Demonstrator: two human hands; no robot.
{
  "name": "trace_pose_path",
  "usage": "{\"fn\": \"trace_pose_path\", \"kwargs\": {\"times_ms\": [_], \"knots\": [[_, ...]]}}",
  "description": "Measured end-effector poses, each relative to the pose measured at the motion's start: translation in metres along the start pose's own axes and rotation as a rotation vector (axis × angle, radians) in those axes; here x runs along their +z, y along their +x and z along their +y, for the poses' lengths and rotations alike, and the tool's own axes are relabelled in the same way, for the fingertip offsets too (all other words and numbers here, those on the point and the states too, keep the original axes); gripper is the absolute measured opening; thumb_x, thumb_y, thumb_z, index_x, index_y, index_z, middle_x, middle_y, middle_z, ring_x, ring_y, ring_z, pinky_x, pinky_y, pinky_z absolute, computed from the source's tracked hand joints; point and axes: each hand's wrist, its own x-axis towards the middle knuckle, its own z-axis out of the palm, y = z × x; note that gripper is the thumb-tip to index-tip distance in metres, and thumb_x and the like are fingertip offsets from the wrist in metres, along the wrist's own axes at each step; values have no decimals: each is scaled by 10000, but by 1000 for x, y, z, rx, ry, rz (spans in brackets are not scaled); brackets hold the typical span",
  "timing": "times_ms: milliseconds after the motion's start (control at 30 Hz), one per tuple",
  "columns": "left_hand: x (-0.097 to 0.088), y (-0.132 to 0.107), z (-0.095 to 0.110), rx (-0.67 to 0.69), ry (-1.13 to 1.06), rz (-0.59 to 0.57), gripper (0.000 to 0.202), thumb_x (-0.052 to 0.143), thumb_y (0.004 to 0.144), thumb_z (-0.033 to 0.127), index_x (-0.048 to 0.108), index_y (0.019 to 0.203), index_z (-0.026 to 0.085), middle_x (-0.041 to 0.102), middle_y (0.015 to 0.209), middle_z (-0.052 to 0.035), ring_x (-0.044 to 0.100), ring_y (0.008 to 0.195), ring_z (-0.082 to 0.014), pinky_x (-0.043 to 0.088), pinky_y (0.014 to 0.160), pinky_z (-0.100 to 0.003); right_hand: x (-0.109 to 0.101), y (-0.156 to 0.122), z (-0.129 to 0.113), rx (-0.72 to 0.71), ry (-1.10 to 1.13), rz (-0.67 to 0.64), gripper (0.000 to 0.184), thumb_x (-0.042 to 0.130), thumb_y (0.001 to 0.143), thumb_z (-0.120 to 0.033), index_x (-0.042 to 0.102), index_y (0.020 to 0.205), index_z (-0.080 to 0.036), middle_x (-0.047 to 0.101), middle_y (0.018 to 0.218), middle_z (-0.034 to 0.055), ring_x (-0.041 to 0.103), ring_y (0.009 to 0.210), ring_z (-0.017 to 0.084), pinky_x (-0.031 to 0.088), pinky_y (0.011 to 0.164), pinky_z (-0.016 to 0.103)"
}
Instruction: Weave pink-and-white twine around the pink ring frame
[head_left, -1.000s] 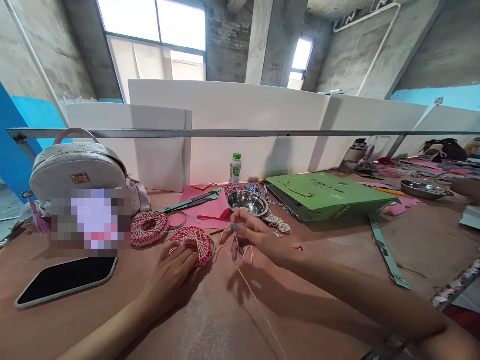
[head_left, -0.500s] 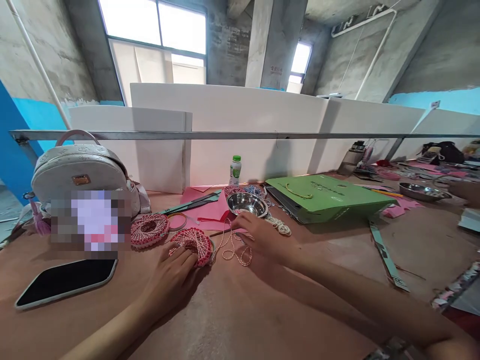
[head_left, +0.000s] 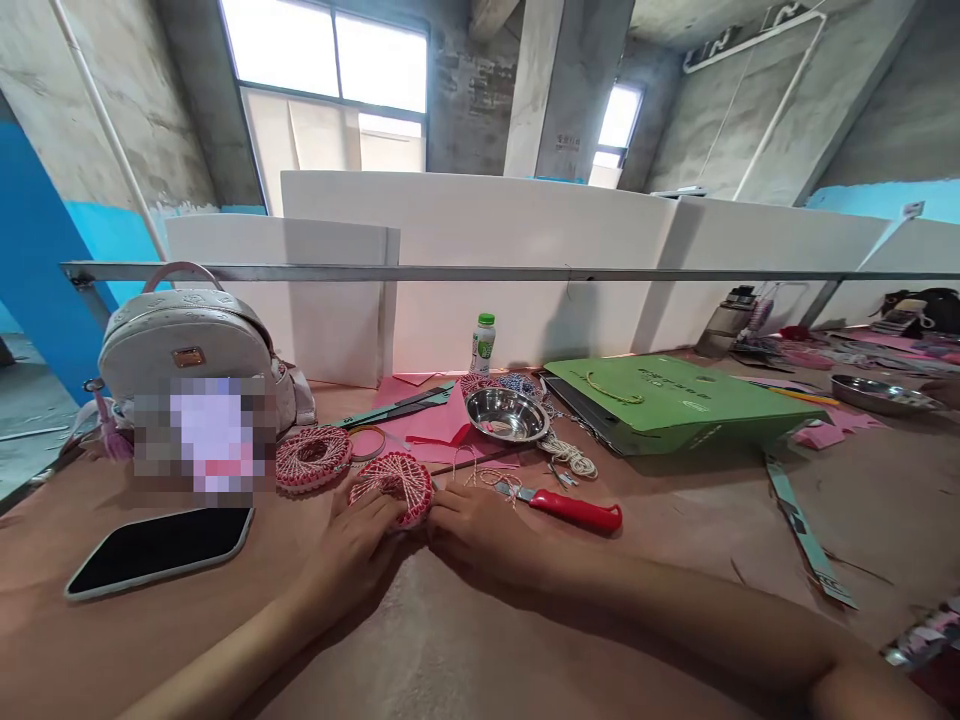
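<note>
A red-and-white string-wound ring (head_left: 409, 482) lies on the table, with my left hand (head_left: 361, 530) closed over its near left side. At the ring's right edge my right hand (head_left: 480, 530) pinches; its fingertips are partly hidden. Thin pink-and-white string (head_left: 469, 468) loops out behind that hand. Just right of my right hand lies a red-handled knife (head_left: 577, 510), its blade end by the tangled string. A second wound ring (head_left: 313, 458) rests to the left, near a thin hoop (head_left: 367, 444).
A steel bowl (head_left: 507, 415) sits behind my hands beside pink paper (head_left: 435, 420) and a coil of cream cord (head_left: 574, 458). A green bag (head_left: 675, 395) lies at right, a phone (head_left: 161, 550) and backpack (head_left: 187, 330) at left. A bottle (head_left: 484, 342) stands behind.
My right hand has come left and nearer, from the bowl's front to the ring's edge, uncovering the red-handled knife. My left hand stays on the ring. The view has shifted slightly left.
</note>
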Motion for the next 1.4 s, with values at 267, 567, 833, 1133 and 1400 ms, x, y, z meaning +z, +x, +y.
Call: {"fn": "trace_pose_path", "kwargs": {"times_ms": [267,567,833,1133,1400], "knots": [[3,0,-10,-110,59,65,186,686,924,418,695,867,242,709,767,39,657,753,-193,280,1091,-508,-23,-6,-23,442,589,-5,171,538,800,-62,483,865,-210,537,704,-50,432,599,105,317,548,232],[4,1,5,16,168,203,202,660,954,393,699,813,253,758,843,8,708,965,-214,281,1099,-456,-38,5,-10,297,885,134,114,606,847,-129,565,933,-192,621,858,4,579,756,131,485,697,261],[7,-1,7,69,175,202,121,635,976,317,675,873,268,780,922,33,701,889,-197,278,1077,-461,-38,10,-15,268,909,192,90,615,871,-157,553,929,-186,612,832,-7,588,707,116,496,683,263],[8,-3,6,80,152,188,90,608,993,321,669,952,270,770,927,19,696,949,-208,279,1082,-459,-28,16,-15,227,783,184,118,636,822,-85,595,873,-184,615,799,-16,536,689,116,441,632,235],[13,-5,5,71,138,214,43,646,961,277,668,925,268,749,879,33,674,896,-190,265,1102,-452,-32,17,-14,171,764,221,95,641,860,-114,598,910,-181,615,820,-13,541,688,110,445,647,237]]}}
